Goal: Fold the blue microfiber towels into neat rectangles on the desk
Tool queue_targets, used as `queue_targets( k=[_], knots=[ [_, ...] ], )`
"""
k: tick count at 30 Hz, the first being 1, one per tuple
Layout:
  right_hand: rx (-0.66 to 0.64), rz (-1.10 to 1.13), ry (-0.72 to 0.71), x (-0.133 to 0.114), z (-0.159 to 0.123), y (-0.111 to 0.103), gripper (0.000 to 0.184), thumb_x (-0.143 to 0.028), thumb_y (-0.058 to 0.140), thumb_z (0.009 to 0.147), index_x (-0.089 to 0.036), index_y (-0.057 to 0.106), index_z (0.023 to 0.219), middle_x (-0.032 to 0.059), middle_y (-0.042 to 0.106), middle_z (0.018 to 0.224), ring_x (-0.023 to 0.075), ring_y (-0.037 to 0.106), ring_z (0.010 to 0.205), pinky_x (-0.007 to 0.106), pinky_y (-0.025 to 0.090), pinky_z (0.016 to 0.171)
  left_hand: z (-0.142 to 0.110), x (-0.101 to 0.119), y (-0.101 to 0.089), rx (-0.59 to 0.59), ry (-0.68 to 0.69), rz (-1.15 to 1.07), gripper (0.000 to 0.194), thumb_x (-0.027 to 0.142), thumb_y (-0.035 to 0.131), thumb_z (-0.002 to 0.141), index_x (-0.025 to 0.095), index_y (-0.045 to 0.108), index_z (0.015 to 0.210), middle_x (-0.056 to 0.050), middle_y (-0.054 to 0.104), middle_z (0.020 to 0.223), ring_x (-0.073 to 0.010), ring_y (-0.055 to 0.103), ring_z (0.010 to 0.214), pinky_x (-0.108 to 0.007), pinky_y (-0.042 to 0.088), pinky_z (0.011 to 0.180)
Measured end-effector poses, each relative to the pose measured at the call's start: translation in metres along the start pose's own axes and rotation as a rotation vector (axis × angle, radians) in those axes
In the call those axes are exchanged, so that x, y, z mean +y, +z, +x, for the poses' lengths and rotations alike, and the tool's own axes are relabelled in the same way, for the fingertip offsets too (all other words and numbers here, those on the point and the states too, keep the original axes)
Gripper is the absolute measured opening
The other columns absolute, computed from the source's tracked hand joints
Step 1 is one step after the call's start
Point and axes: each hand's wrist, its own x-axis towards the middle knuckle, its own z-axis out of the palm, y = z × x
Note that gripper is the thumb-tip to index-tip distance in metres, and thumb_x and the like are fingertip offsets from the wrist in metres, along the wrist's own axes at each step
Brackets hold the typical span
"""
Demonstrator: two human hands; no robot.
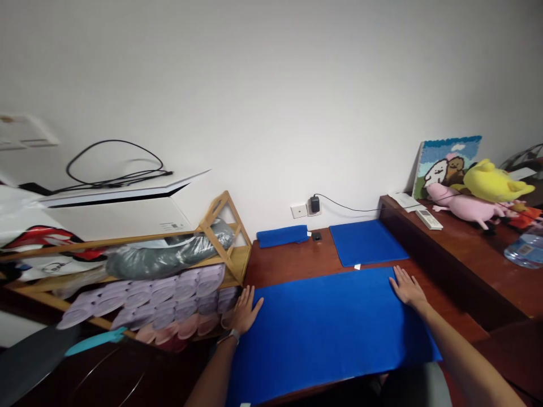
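Observation:
A large blue cloth (331, 330) lies spread flat on the red-brown wooden table (297, 260). My left hand (245, 311) rests at the cloth's far left corner, fingers stretched out and apart. On the far right corner my right hand (406, 287) lies flat with its fingers spread. Both palms press on the fabric and hold nothing. A smaller folded blue cloth (365, 242) lies beyond, and a rolled blue cloth (282, 236) sits by the wall.
A wooden rack (220, 226) with lilac and pink slippers (169, 297) stands to the left. A raised wooden ledge (466, 254) on the right carries plush toys (483, 195), a remote (428, 219) and a water bottle (526, 249). A charger (314, 204) is plugged into the wall.

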Motion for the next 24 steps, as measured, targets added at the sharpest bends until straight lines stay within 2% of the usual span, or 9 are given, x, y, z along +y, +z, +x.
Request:
queue_targets(
  k=[3,6,9,11,13,17,19,22,24],
  knots=[
    [-0.054,-0.029,0.013,-0.001,0.003,-0.01,0.074,-0.048,0.017,0.102,-0.01,0.022,0.166,0.0091,0.024,0.173,0.0249,0.02,0.16,0.048,0.02,0.129,-0.005,0.006,-0.001,0.039,-0.01,-0.003,0.081,0.063,0.029,0.102,0.008,0.035,0.161,-0.019,0.032,0.169,-0.0313,0.027,0.158,-0.05,0.028,0.126],
    [-0.1,-0.066,0.042,-0.009,0.007,-0.025,0.072,-0.047,0.025,0.102,-0.012,0.033,0.163,0.0117,0.031,0.17,0.029,0.028,0.157,0.051,0.026,0.127,-0.011,0.013,-0.001,0.075,-0.022,-0.007,0.08,0.063,0.029,0.103,0.009,0.033,0.162,-0.019,0.032,0.17,-0.0307,0.027,0.158,-0.05,0.026,0.127],
    [0.021,-0.102,0.017,-0.045,0.0,-0.036,0.067,-0.037,0.03,0.101,-0.006,0.041,0.159,0.018,0.038,0.166,0.0343,0.033,0.154,0.056,0.031,0.124,-0.014,0.017,0.001,0.105,-0.027,-0.021,0.079,0.063,0.03,0.103,0.011,0.032,0.163,-0.018,0.03,0.17,-0.0301,0.026,0.158,-0.049,0.027,0.126],
    [0.129,-0.097,-0.105,-0.094,-0.015,-0.036,0.065,-0.03,0.031,0.1,-0.004,0.04,0.158,0.0202,0.038,0.165,0.0338,0.032,0.155,0.055,0.029,0.125,-0.015,0.018,0.002,0.125,-0.026,-0.029,0.078,0.063,0.031,0.103,0.012,0.032,0.163,-0.018,0.031,0.17,-0.0302,0.025,0.159,-0.05,0.027,0.126],
    [0.165,-0.043,-0.313,-0.16,-0.038,-0.031,0.064,-0.029,0.031,0.1,-0.005,0.039,0.159,0.0186,0.039,0.165,0.0313,0.032,0.156,0.052,0.026,0.127,-0.016,0.019,0.002,0.137,-0.018,-0.033,0.077,0.062,0.033,0.103,0.012,0.032,0.163,-0.018,0.032,0.17,-0.0303,0.026,0.158,-0.05,0.027,0.127],
    [-0.002,0.143,-0.676,-0.306,-0.091,-0.012,0.068,-0.042,0.027,0.104,-0.012,0.03,0.165,0.011,0.031,0.17,0.0253,0.025,0.158,0.045,0.019,0.13,-0.018,0.022,-0.003,0.13,-0.01,-0.036,0.075,0.059,0.034,0.104,0.011,0.034,0.162,-0.018,0.031,0.17,-0.0304,0.025,0.159,-0.049,0.026,0.127],
    [-0.081,0.215,-0.779,-0.365,-0.11,-0.003,0.069,-0.046,0.026,0.105,-0.011,0.028,0.165,0.0112,0.027,0.171,0.0245,0.022,0.159,0.044,0.015,0.131,-0.019,0.023,-0.005,0.119,-0.012,-0.035,0.073,0.059,0.034,0.104,0.014,0.035,0.162,-0.018,0.031,0.17,-0.0308,0.025,0.159,-0.051,0.027,0.127],
    [-0.144,0.264,-0.823,-0.416,-0.12,0.006,0.071,-0.049,0.023,0.106,-0.009,0.027,0.165,0.0134,0.023,0.171,0.0259,0.018,0.16,0.047,0.013,0.131,-0.02,0.023,-0.006,0.105,-0.016,-0.022,0.072,0.058,0.034,0.105,0.014,0.036,0.162,-0.018,0.03,0.17,-0.0307,0.025,0.159,-0.049,0.027,0.127],
    [-0.148,0.268,-0.826,-0.424,-0.116,0.008,0.072,-0.051,0.021,0.106,-0.009,0.025,0.165,0.0134,0.021,0.172,0.0259,0.016,0.161,0.048,0.011,0.131,-0.019,0.021,-0.006,0.101,-0.019,-0.011,0.073,0.058,0.034,0.105,0.013,0.036,0.162,-0.018,0.03,0.17,-0.0301,0.025,0.159,-0.048,0.026,0.127]
  ],
)
